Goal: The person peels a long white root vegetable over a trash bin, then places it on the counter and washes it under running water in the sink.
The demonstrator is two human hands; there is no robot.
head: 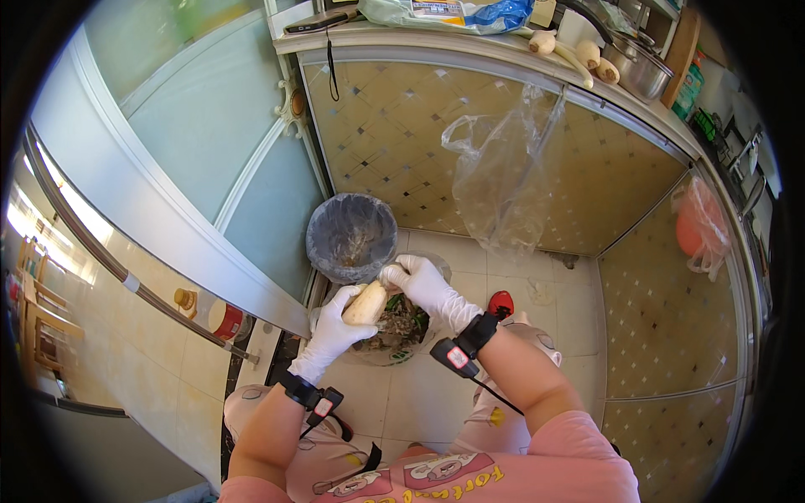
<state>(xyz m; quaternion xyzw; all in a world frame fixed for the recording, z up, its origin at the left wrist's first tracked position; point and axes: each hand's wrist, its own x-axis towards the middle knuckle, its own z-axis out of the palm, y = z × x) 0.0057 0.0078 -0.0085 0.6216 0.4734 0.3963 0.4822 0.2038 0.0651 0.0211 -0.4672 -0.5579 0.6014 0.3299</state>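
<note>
My left hand (336,327), in a white glove, is wrapped around a pale root vegetable (366,304), which looks like a lotus root segment. The root is tilted, its far end pointing up and to the right. At that far end the gloved fingers of my right hand (418,286) are curled and pinched together. Whether a small tool or scrap is also between them is hidden. Directly below both hands stands a clear plastic bag (391,358) holding green and brown vegetable scraps (402,324). Just beyond it is a bin (352,236) lined with a dark bag.
More pale root segments (588,55) lie on the counter (402,39) beside a steel pot (638,66). A phone (321,20) and a kitchen wipes pack (446,12) are further left. A clear bag (503,170) hangs down the cabinet front. A sliding door (182,207) borders the left.
</note>
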